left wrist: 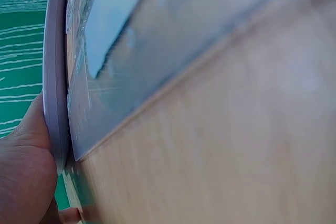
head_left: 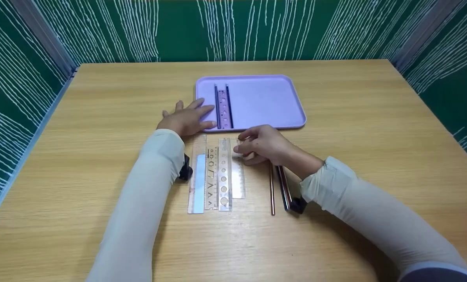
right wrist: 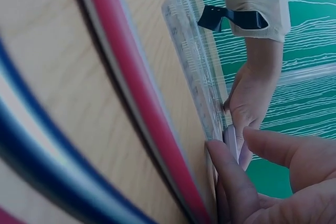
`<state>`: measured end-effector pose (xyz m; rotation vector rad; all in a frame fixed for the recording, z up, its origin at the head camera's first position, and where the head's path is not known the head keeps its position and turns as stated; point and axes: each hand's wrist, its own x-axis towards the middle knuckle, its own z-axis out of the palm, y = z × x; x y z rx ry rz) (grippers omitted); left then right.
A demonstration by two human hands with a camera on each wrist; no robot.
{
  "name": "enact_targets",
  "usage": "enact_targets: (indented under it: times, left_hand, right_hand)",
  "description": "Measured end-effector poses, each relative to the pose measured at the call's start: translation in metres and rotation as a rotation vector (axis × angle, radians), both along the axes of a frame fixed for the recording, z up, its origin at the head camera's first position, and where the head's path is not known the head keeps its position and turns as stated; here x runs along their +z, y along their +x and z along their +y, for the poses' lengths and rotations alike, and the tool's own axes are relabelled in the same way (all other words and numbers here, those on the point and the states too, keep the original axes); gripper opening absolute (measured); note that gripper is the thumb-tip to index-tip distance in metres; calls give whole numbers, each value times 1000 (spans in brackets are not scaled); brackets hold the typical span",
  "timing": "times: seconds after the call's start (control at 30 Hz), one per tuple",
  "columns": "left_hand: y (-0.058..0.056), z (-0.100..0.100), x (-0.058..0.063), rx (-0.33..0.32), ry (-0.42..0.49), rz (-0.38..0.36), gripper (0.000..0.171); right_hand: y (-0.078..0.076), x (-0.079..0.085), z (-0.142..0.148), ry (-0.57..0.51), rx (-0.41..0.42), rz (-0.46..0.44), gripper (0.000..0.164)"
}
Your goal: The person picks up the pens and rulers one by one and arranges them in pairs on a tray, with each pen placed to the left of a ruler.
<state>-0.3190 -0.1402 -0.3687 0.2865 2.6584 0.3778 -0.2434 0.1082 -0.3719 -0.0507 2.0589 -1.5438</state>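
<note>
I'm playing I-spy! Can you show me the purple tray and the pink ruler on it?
Purple tray [head_left: 265, 102]: head view, on its bare floor.
Pink ruler [head_left: 223, 109]: head view, around its middle.

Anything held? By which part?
Left hand rests spread on the tray, not holding it. Right hand is at the far end of the rightmost ruler; grip unclear.

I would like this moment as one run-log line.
left hand: on purple tray | right hand: at rightmost clear ruler | tray: pink ruler between two dark pencils
</note>
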Motion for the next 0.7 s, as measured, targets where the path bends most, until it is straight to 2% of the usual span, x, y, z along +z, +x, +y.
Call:
enact_targets:
  times: [0.13, 0.5, 0.7]
  left_hand:
    - [0, 0, 0, -7, -5, -3, 71]
    - [0, 0, 1, -5, -9, 7, 70]
    - [1, 0, 1, 9, 13, -3, 70]
  right_hand:
    - [1, -1, 0, 1, -12, 1, 62]
    - [6, -4, -7, 58, -58, 75, 70]
    - [7, -5, -7, 63, -76, 92, 70]
